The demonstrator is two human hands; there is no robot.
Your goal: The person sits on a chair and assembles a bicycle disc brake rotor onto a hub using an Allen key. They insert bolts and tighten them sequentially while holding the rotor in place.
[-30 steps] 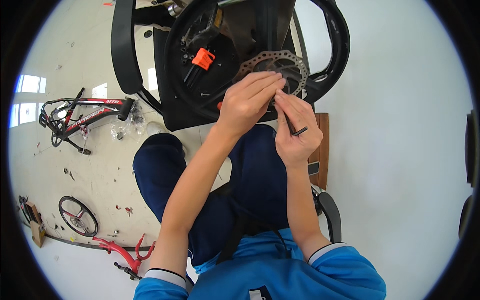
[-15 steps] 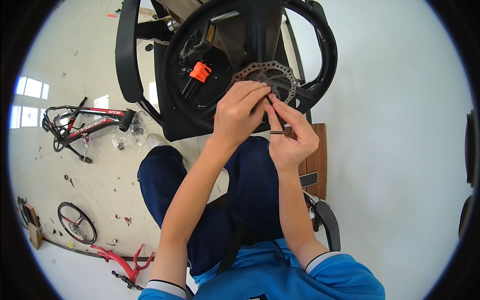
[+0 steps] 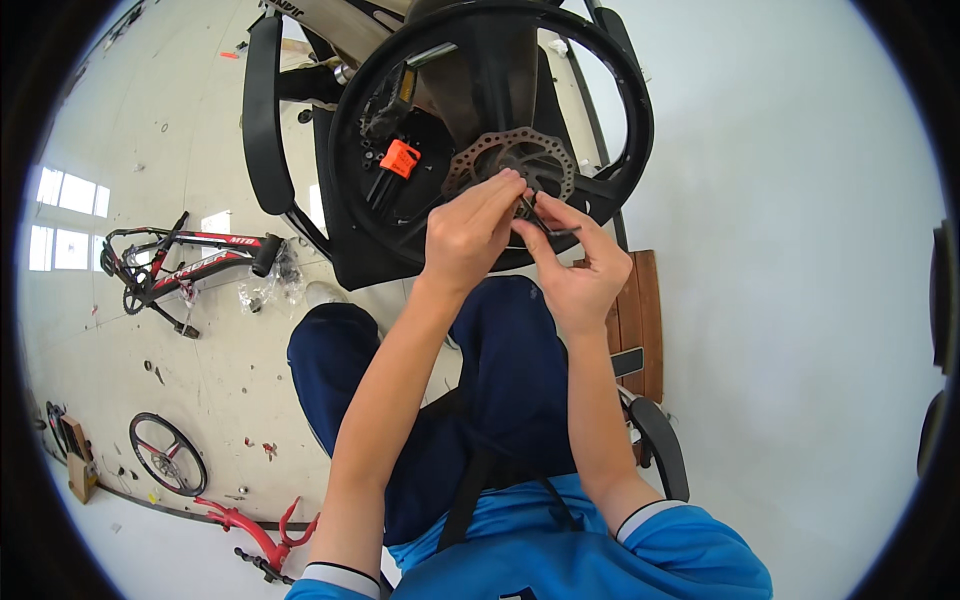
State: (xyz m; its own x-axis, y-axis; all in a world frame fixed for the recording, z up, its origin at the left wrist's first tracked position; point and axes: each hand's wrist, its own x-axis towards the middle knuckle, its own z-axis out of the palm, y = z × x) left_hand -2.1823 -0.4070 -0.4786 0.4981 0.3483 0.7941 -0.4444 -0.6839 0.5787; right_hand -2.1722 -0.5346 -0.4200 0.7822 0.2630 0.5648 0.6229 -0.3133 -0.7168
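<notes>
A black spoked wheel [image 3: 640, 105] lies on a black chair seat in front of me, with a perforated metal brake disc [image 3: 480, 150] at its hub. The fingers of my left hand [image 3: 460, 235] are pinched together at the disc's centre; what they press on, if anything, is hidden. Between the thumb and fingers of my right hand [image 3: 588, 268] is a thin, dark L-shaped hex key [image 3: 564, 232]. Its long end points toward the hub beside my left fingertips, where its tip is hidden.
Through the wheel's opening show an orange plastic piece [image 3: 400, 158], small dark parts and a pedal [image 3: 405, 88]. The chair's armrest [image 3: 268, 120] stands at left. A bicycle frame [image 3: 200, 262], another wheel [image 3: 168, 455] and a red frame part [image 3: 255, 535] lie on the floor. Wooden slats [image 3: 645, 320] sit at right.
The hex key has turned in my right hand: its short end has swung up and right. My right fingers have spread a little. The whole view has shifted slightly.
</notes>
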